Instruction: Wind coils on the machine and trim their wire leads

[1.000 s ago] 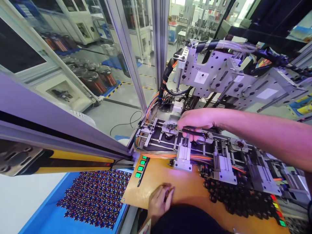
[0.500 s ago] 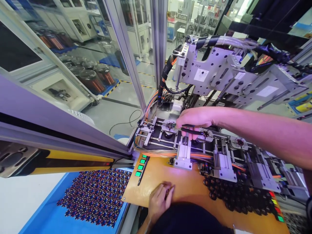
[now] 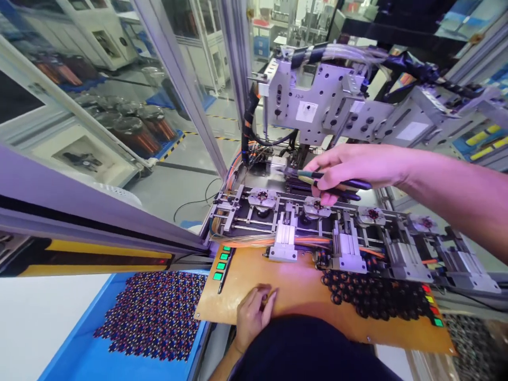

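Observation:
My right hand (image 3: 337, 172) is closed around a pair of pliers (image 3: 359, 184), its dark handles sticking out past the palm. The metal jaws point left, above the back of a row of metal fixtures. Nearest below are a left fixture (image 3: 262, 198) and a second fixture (image 3: 316, 207), each with a small round part seated in its middle. Down on the orange-brown board (image 3: 293, 288), my left hand (image 3: 254, 309) rests with curled fingers. Whether anything is inside those fingers is hidden.
Dark round parts (image 3: 373, 299) lie heaped on the board's right side. A blue tray (image 3: 79, 344) at lower left holds rows of small wound parts. A machine head with plates (image 3: 313, 103) hangs above the fixtures. Green buttons (image 3: 220, 266) line the board's left edge.
My right hand has lifted the pliers up and back from the fixtures, leaving the left ones uncovered. The camera view has shifted slightly. My left hand stays on the board.

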Demonstrator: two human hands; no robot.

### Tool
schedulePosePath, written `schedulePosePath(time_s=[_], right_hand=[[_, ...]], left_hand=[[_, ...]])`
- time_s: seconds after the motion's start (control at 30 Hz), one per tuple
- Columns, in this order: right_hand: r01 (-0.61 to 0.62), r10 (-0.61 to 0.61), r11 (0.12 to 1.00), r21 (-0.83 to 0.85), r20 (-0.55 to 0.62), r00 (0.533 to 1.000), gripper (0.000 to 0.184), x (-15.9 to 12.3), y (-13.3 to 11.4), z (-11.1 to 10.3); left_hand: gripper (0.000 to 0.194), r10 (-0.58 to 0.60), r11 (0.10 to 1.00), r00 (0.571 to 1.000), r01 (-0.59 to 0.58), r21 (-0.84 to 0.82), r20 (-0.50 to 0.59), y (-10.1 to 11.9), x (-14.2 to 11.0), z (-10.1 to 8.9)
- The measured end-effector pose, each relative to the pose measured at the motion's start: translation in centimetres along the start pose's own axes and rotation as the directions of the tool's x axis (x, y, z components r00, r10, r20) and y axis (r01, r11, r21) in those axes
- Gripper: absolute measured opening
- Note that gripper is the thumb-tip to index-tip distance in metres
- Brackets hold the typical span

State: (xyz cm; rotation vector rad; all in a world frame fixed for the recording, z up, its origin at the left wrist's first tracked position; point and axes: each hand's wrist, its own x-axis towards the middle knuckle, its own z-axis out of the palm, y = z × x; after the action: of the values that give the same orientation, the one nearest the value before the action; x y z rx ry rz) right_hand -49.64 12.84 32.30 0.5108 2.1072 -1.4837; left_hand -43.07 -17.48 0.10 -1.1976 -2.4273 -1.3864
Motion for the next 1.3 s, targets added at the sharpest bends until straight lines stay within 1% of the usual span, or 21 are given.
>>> schedulePosePath(time_s=[0.1, 0.2, 0.3, 0.43, 0.53, 0.7, 0.83, 0.97, 1.1, 1.17, 1.23, 1.3], right_hand=[[-0.14, 0.14, 0.989, -0.043, -0.006, 0.99, 0.015, -1.2, 2.6, -1.6], [-0.251, 0.251, 0.965, -0.08, -0.014, 0.968, 0.015, -1.8, 4.8, -2.0], [-0.302, 0.304, 0.946, -0.115, 0.0, 0.953, 0.016, -1.9, 6.0, -1.9], [-0.326, 0.332, 0.933, -0.154, 0.009, 0.943, 0.017, -1.8, 6.4, -1.6], [-0.323, 0.33, 0.931, -0.168, 0.016, 0.944, 0.015, -1.6, 6.4, -1.4], [-0.333, 0.338, 0.921, -0.202, -0.011, 0.941, 0.015, -1.1, 6.2, -1.1], [-0.347, 0.346, 0.922, -0.173, -0.033, 0.938, 0.012, -0.8, 6.2, -1.0], [-0.337, 0.337, 0.93, -0.146, -0.03, 0.941, 0.012, -0.4, 6.4, -1.1], [-0.342, 0.341, 0.925, -0.168, -0.035, 0.939, 0.013, -0.1, 6.6, -1.0], [-0.285, 0.289, 0.937, -0.2, -0.011, 0.957, 0.011, -0.3, 6.7, -0.9], [-0.172, 0.182, 0.959, -0.223, 0.021, 0.983, 0.014, -0.9, 6.6, -1.0], [-0.066, 0.076, 0.974, -0.215, 0.036, 0.996, 0.016, -1.9, 6.5, -1.4]], left_hand=[[0.003, 0.012, 1.0, 1.0, -0.012, 0.006, 0.012, 0.0, 0.0, 0.1], [0.006, 0.033, 0.999, 0.999, -0.033, 0.02, 0.024, 0.0, 0.1, 0.1], [0.007, 0.05, 0.998, 0.998, -0.051, 0.034, 0.031, 0.2, 0.3, 0.1], [0.008, 0.045, 0.998, 0.998, -0.047, 0.047, 0.041, 0.7, 0.5, 0.0], [0.007, 0.031, 0.998, 0.998, -0.033, 0.045, 0.047, 0.7, 0.4, 0.0], [0.008, 0.025, 0.999, 0.998, -0.026, 0.032, 0.051, 0.6, 0.4, 0.0], [0.007, 0.017, 1.0, 0.999, -0.018, 0.021, 0.05, 0.6, 0.4, 0.0], [0.008, 0.013, 1.0, 0.998, -0.014, 0.014, 0.059, 0.4, 0.4, 0.0], [0.009, 0.024, 1.0, 0.998, -0.025, 0.009, 0.062, 0.0, 0.3, 0.0], [0.008, 0.019, 1.0, 0.998, -0.019, 0.008, 0.059, 0.0, 0.3, 0.0], [0.008, 0.009, 1.0, 0.998, -0.009, 0.007, 0.056, 0.2, 0.2, 0.0], [0.008, -0.001, 1.0, 0.998, 0.0, 0.009, 0.057, 0.3, 0.2, 0.0]])
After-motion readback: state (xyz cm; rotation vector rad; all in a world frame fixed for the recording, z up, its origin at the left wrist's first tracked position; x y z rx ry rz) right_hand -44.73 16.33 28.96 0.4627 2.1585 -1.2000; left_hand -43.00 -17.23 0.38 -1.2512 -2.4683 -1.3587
